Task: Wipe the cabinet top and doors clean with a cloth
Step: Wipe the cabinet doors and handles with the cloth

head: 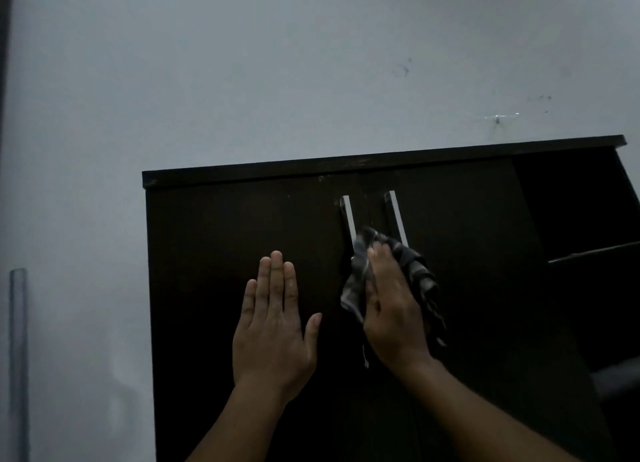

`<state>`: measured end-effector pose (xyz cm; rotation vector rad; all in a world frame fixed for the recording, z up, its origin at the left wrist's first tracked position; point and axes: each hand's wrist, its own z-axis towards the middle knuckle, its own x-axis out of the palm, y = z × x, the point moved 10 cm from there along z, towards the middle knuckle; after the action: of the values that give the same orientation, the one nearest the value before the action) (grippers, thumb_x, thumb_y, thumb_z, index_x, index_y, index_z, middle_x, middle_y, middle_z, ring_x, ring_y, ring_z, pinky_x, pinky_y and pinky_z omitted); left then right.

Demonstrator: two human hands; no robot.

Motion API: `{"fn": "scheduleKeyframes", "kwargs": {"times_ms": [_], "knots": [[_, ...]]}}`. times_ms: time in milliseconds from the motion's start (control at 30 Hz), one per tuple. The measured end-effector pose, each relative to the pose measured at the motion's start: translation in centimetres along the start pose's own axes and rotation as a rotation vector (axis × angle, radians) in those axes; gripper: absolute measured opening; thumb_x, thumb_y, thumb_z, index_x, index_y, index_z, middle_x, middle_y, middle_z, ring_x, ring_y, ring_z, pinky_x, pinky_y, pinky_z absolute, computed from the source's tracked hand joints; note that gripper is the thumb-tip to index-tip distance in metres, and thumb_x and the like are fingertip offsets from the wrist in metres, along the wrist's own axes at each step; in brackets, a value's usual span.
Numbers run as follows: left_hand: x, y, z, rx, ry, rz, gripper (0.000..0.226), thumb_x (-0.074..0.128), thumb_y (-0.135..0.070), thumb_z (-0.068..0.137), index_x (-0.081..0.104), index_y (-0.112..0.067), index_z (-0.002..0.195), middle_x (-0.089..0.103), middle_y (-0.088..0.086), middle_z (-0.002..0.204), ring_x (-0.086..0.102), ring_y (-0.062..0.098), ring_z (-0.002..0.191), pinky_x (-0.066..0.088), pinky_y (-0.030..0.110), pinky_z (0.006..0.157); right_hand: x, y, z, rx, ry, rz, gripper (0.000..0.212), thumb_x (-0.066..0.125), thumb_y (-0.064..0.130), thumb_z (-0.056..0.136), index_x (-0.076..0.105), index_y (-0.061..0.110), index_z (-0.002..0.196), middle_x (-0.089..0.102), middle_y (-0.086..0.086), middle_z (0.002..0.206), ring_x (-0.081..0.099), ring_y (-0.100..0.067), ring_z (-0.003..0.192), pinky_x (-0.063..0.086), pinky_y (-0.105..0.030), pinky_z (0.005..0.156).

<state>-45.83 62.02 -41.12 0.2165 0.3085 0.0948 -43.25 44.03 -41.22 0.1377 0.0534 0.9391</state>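
Observation:
A dark brown cabinet [221,239] stands against a pale wall, its top edge [311,168] seen from below. Two closed doors meet in the middle, each with a vertical silver handle: the left handle [347,219] and the right handle [396,215]. My left hand [273,326] lies flat on the left door with its fingers straight and holds nothing. My right hand [393,309] presses a crumpled grey striped cloth [420,278] against the doors just below the handles. The cloth covers the lower ends of both handles.
An open shelf section [585,219] with a thin shelf board sits on the cabinet's right side. A grey vertical pipe [18,357] runs along the wall at the far left. The wall [277,80] above has a few marks.

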Motion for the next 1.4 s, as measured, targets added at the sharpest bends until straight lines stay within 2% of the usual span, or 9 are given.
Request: {"fn": "scheduleKeyframes", "kwargs": {"times_ms": [233, 400, 500, 633, 933, 1033, 1200, 1300, 1400], "knots": [[0.5, -3.8, 1.8, 0.072, -0.014, -0.007, 0.079, 0.033, -0.052, 0.099, 0.022, 0.000, 0.157, 0.005, 0.019, 0.170, 0.005, 0.029, 0.158, 0.012, 0.046, 0.122, -1.3, -3.3, -10.9, -0.082, 0.159, -0.180, 0.051, 0.049, 0.021, 0.095, 0.047, 0.011, 0.145, 0.043, -0.003, 0.155, 0.041, -0.018, 0.144, 0.024, -0.026, 0.121], [0.8, -3.9, 1.8, 0.064, 0.008, -0.028, 0.079, 0.032, -0.053, 0.099, 0.024, 0.000, 0.157, 0.007, 0.018, 0.170, 0.007, 0.028, 0.158, 0.015, 0.047, 0.121, -7.2, -0.9, -5.0, 0.041, -0.102, -0.032, 0.046, 0.045, 0.022, 0.092, 0.052, 0.018, 0.137, 0.059, 0.000, 0.131, 0.051, -0.004, 0.123, 0.040, -0.012, 0.103], [0.7, -4.0, 1.8, 0.073, -0.014, -0.029, 0.079, 0.035, -0.052, 0.097, 0.027, 0.000, 0.156, 0.009, 0.018, 0.170, 0.009, 0.028, 0.158, 0.017, 0.047, 0.121, -8.6, -1.1, 3.3, 0.146, -0.246, 0.046, 0.044, 0.043, 0.019, 0.098, 0.049, 0.015, 0.142, 0.058, -0.012, 0.136, 0.055, -0.023, 0.126, 0.047, -0.036, 0.101], [0.9, -4.1, 1.7, 0.077, -0.018, -0.026, 0.080, 0.037, -0.053, 0.096, 0.029, -0.001, 0.156, 0.014, 0.018, 0.169, 0.014, 0.029, 0.157, 0.019, 0.047, 0.120, -4.4, -1.9, 11.9, 0.197, 0.000, 0.020, 0.052, 0.047, 0.017, 0.102, 0.037, 0.019, 0.153, 0.039, -0.006, 0.158, 0.029, -0.022, 0.149, 0.026, -0.041, 0.121], [0.8, -4.4, 2.2, 0.102, -0.010, -0.035, 0.084, 0.042, -0.058, 0.093, 0.032, -0.002, 0.155, 0.018, 0.019, 0.168, 0.019, 0.030, 0.155, 0.020, 0.047, 0.118, -4.2, -3.2, 0.5, 0.129, -0.162, -0.206, 0.056, 0.051, -0.009, 0.089, 0.052, 0.010, 0.142, 0.053, -0.016, 0.145, 0.051, -0.031, 0.134, 0.041, -0.041, 0.107], [0.8, -4.2, 2.5, 0.102, 0.047, -0.039, 0.087, 0.041, -0.061, 0.094, 0.026, -0.003, 0.157, 0.012, 0.018, 0.169, 0.011, 0.029, 0.157, 0.016, 0.048, 0.119, -6.2, -2.5, 2.0, 0.099, -0.194, -0.125, 0.047, 0.048, -0.006, 0.090, 0.057, 0.004, 0.135, 0.058, -0.018, 0.139, 0.052, -0.027, 0.132, 0.045, -0.051, 0.108], [-0.1, -3.5, 2.0, 0.193, 0.175, -0.098, 0.082, 0.017, -0.058, 0.101, -0.016, -0.010, 0.158, -0.036, 0.002, 0.163, -0.036, 0.012, 0.148, -0.013, 0.038, 0.122, -3.5, 3.6, 10.3, 0.030, -0.032, -0.115, 0.047, 0.047, 0.008, 0.093, 0.054, 0.009, 0.139, 0.056, -0.014, 0.140, 0.050, -0.028, 0.132, 0.042, -0.043, 0.109], [-1.3, 1.3, 1.1, 0.176, 0.124, 0.002, 0.077, 0.029, -0.056, 0.102, 0.018, -0.007, 0.160, 0.007, 0.010, 0.171, 0.003, 0.018, 0.157, 0.013, 0.040, 0.119, -0.3, 5.8, 13.6, 0.097, 0.103, -0.154, 0.049, 0.048, 0.005, 0.094, 0.052, 0.013, 0.142, 0.053, -0.008, 0.145, 0.044, -0.026, 0.136, 0.035, -0.039, 0.113], [-1.4, 6.0, -0.3, 0.155, 0.112, 0.056, 0.079, 0.027, -0.061, 0.102, 0.020, -0.008, 0.161, 0.012, 0.012, 0.170, 0.008, 0.022, 0.157, 0.015, 0.041, 0.118, 0.8, 6.6, 13.8, 0.160, 0.090, -0.191, 0.051, 0.046, 0.005, 0.095, 0.049, 0.013, 0.145, 0.049, -0.009, 0.150, 0.039, -0.026, 0.142, 0.031, -0.040, 0.116]]}}
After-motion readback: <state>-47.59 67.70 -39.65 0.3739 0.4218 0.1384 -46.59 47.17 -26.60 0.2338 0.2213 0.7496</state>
